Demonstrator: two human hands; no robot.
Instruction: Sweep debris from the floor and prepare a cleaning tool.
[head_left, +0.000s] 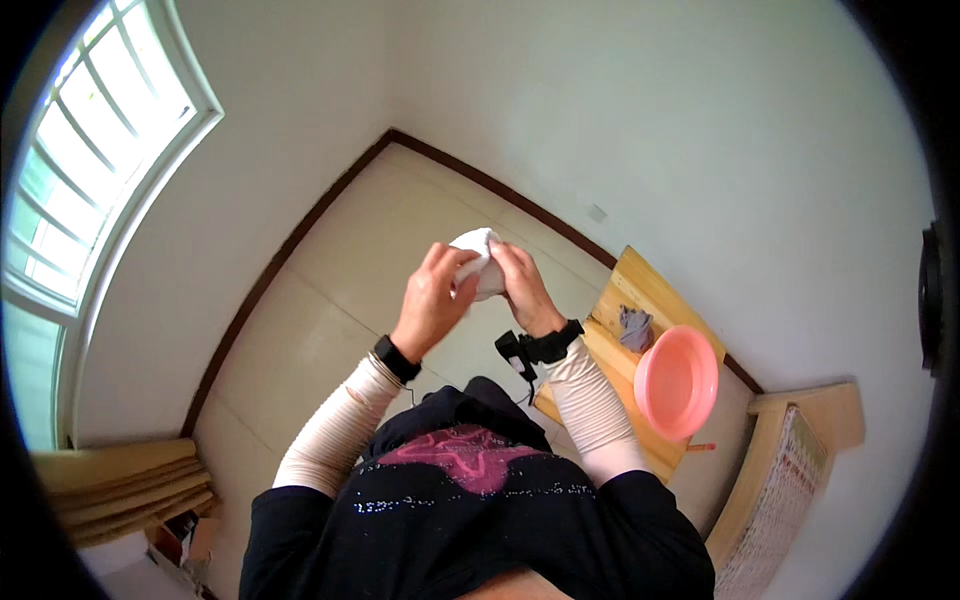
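Observation:
A small bundled white cloth (487, 279) is held up between my two hands, above the tiled floor. My left hand (435, 300) grips its left side, with the fingers bent over the near part. On its right side, my right hand (525, 281) pinches the cloth near the top with the thumb and fingers. Parts of the cloth are hidden behind my fingers. Black bands are around both wrists, and a small black device hangs by the right one.
To the right, a wooden bench (611, 367) holds a crumpled grey cloth (636, 330) and a pink plastic basin (675, 382). Wooden furniture with a woven cover (780, 502) stands at the lower right. A yellow curtain (135, 487) and an open box (184, 540) are at the lower left.

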